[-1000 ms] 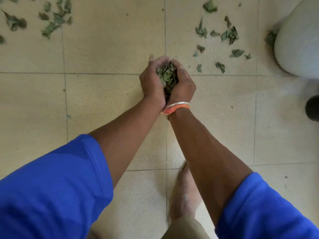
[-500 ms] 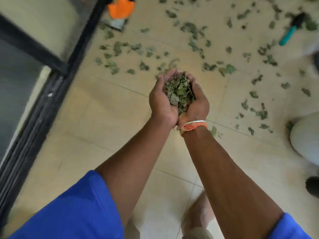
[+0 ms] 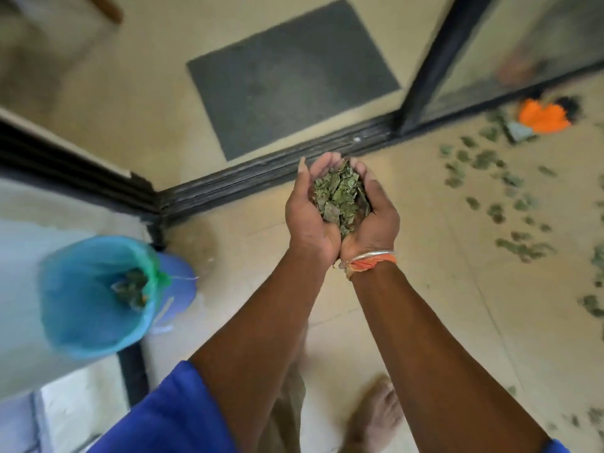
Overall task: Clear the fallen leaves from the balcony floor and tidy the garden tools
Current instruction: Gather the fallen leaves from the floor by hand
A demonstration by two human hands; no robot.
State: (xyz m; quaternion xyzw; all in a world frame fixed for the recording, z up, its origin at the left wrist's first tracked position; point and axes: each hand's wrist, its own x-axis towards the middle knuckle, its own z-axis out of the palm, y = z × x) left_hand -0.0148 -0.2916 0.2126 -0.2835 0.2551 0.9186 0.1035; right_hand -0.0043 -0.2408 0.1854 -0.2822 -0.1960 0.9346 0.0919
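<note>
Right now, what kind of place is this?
Probably a home balcony by its doorway: black sliding-door track, dark grey rectangular doormat beyond it, scattered dry green leaves on beige floor tiles. Left hand and right hand cup a handful of leaves.

A heap of leaves (image 3: pixel 338 197) lies in my cupped left hand (image 3: pixel 307 220) and right hand (image 3: pixel 376 220). The bag (image 3: pixel 81 305) sits to my left (leaves inside); door track (image 3: pixel 261 174) ahead, mat (image 3: pixel 291 76) beyond it, loose leaves (image 3: pixel 483 160) on the floor (image 3: pixel 418 289) to my right.
</note>
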